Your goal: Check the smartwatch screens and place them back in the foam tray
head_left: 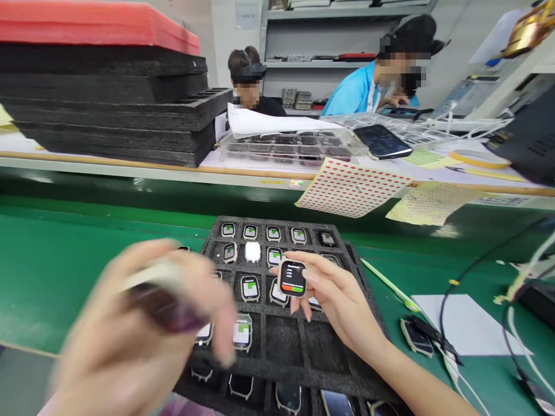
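the right hand (342, 294) holds a small watch body (292, 278) pinched between thumb and fingertips, its lit screen showing a dark face with orange and green bars. the hand is curled closed on it just above the middle of a black foam tray (303, 346) that lies on the green table (65, 254). the left hand (147, 323) is near the camera and badly blurred; its fingers are bent around something dark and purplish with a pale edge, but what that object is cannot be told. it hangs over the near left part of the tray.

the tray is split into square pockets. the far rows hold watch bodies with green and white screens, one per pocket, and one pocket in the second row holds a plain white piece (252, 251). several pockets in the middle near rows are bare foam, and the nearest row holds more watch bodies with dark screens.

to the right of the tray a white sheet of paper (468, 323) lies on the table with black and white cables (446, 341) crossing beside it. beyond the green strip, a red dotted sticker sheet (353, 188) hangs over the edge of a pale far table. a stack of black foam trays (108, 110) stands at far left, and two other people sit behind that table.
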`<move>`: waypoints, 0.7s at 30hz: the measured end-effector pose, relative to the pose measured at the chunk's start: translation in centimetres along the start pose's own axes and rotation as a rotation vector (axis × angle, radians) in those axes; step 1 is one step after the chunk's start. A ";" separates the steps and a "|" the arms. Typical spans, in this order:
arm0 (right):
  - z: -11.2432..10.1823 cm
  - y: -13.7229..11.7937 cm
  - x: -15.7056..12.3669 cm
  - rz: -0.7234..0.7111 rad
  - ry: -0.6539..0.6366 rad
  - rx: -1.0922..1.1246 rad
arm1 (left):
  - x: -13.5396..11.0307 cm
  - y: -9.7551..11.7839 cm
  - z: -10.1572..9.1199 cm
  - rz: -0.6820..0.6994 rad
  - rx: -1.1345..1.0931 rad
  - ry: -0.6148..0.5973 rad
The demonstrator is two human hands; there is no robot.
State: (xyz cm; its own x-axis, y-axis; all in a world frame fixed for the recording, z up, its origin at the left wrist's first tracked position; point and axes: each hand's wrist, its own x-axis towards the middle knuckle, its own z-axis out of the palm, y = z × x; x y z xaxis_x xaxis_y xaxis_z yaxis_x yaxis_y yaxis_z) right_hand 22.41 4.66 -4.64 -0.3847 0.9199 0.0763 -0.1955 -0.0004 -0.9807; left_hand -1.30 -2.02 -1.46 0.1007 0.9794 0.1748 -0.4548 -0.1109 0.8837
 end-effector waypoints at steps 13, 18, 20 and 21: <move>0.1 -0.1 0.6 0.021 0.067 -0.011 | 3.2 -3.0 2.3 -0.103 -0.266 -0.243; 0.1 -0.2 0.2 0.025 0.004 0.001 | 1.6 -0.8 3.4 -0.191 -0.366 -0.268; 0.1 -0.3 0.1 0.019 -0.025 0.005 | 0.7 0.4 4.0 -0.261 -0.318 -0.256; 0.1 -0.2 0.0 0.016 -0.029 -0.001 | 0.3 0.8 4.3 -0.282 -0.275 -0.247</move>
State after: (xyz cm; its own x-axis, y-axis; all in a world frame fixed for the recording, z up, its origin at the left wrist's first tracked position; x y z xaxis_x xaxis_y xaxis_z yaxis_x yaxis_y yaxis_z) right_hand 22.33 4.62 -4.39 -0.4141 0.9079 0.0654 -0.1884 -0.0152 -0.9820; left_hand 2.13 -2.58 1.19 0.4470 0.8917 0.0717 -0.5938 0.2358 0.7693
